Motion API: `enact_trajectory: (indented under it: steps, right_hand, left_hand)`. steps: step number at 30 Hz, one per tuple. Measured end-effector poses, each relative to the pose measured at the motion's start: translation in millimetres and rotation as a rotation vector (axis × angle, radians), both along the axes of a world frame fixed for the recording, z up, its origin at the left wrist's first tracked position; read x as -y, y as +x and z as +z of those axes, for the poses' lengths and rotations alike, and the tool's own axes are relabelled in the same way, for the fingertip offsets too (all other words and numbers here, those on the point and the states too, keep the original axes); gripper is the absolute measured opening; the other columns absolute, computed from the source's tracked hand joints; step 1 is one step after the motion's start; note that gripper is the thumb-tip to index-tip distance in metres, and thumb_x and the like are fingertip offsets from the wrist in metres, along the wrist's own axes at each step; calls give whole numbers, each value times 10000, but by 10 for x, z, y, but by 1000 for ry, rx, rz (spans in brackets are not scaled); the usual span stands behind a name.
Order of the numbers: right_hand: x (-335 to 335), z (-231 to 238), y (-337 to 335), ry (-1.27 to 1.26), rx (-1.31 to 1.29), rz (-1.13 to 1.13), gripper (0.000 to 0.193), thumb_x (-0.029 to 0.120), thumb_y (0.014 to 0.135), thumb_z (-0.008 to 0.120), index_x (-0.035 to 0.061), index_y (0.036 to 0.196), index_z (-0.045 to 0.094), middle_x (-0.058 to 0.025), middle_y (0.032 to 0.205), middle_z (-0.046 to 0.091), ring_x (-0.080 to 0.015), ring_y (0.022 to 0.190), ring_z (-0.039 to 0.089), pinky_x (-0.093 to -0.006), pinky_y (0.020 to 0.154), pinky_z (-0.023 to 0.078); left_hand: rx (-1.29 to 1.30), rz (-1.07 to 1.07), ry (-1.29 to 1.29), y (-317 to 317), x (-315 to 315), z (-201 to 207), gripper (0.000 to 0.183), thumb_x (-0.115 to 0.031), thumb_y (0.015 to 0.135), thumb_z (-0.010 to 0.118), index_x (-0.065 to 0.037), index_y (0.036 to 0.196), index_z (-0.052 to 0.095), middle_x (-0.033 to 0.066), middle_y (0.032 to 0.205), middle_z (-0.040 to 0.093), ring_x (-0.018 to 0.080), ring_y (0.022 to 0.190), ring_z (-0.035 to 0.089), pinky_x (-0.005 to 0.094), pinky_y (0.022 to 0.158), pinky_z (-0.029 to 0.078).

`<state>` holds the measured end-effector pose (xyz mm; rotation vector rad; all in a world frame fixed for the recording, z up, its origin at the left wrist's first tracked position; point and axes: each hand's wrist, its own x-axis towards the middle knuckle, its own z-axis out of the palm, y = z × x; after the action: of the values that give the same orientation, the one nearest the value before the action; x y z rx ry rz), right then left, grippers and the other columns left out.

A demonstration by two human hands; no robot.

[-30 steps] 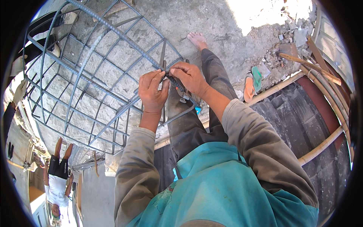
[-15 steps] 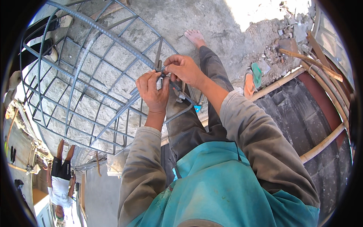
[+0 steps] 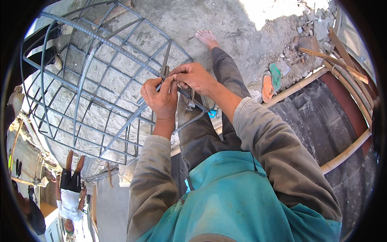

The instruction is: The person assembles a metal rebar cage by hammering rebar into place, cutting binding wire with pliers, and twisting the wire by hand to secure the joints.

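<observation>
A cage of ribbed steel rebar [image 3: 117,47] lies in front of me, with thinner bars crossing it. At a joint on its near right end, my left hand [image 3: 160,99] is closed in a pinch. My right hand [image 3: 196,79] comes in from the right, thumb and forefinger pinched, its fingertips meeting the left ones. Whatever small thing lies between the fingertips is hidden. A flat dark bar [image 3: 166,56] sticks out past the joint. Just below the hands, a small metal piece [image 3: 191,105] sits by the bar over my trouser leg.
Beyond my bare foot [image 3: 207,39] is rough concrete ground. Sandals [image 3: 271,82] lie by a bamboo pole [image 3: 296,88] at right, near dark sheeting [image 3: 318,121] and rubble [image 3: 312,34]. A person in a white shirt [image 3: 69,201] stands at lower left; another person's hand [image 3: 16,99] shows at the left edge.
My left hand has shifted slightly left, and its fingertips now meet those of my right hand. The cage appears slightly shifted in view. The other person's hand at the left edge has moved.
</observation>
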<state>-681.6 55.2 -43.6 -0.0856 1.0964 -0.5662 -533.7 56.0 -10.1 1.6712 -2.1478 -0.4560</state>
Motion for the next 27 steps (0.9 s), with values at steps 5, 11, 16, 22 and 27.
enact_trajectory:
  steps: [5, 11, 16, 22, 27]
  right_hand:
    - [87, 99, -18, 1, 4, -7, 154, 42, 898, 622, -63, 999, 672, -42, 724, 612, -72, 597, 526, -214, 527, 404]
    - [21, 233, -21, -319, -355, 248, 152, 17, 877, 608, -15, 1009, 675, -105, 778, 642, -137, 668, 602, -265, 588, 462]
    - [-155, 180, 48, -795, -651, 205, 143, 16, 849, 608, 1, 981, 660, -146, 881, 630, -292, 777, 635, -352, 674, 503]
    - [-244, 143, 98, -941, -735, 269, 186, 43, 814, 659, -4, 994, 645, -124, 892, 602, -295, 763, 624, -372, 688, 515]
    - [-149, 215, 82, -1010, -845, 424, 158, 135, 786, 694, 31, 888, 630, -103, 836, 586, -295, 744, 626, -386, 650, 517]
  left_hand:
    - [59, -127, -24, 29, 63, 26, 157, -184, 721, 779, -153, 818, 660, 12, 901, 563, 245, 893, 551, 406, 796, 425]
    - [17, -101, 10, 62, 37, 18, 176, -160, 732, 766, -111, 829, 628, 25, 901, 588, 251, 890, 560, 413, 797, 423]
    - [-77, -148, 74, 149, 122, 11, 192, -134, 716, 769, -85, 808, 608, 49, 861, 584, 263, 837, 559, 387, 755, 439]
    - [-50, -333, 236, 241, 379, 85, 175, -132, 701, 764, -96, 802, 626, 42, 831, 602, 249, 809, 564, 380, 716, 446]
    - [28, -328, 322, 180, 477, 215, 178, -143, 707, 764, -104, 837, 648, 26, 835, 613, 240, 818, 570, 392, 706, 447]
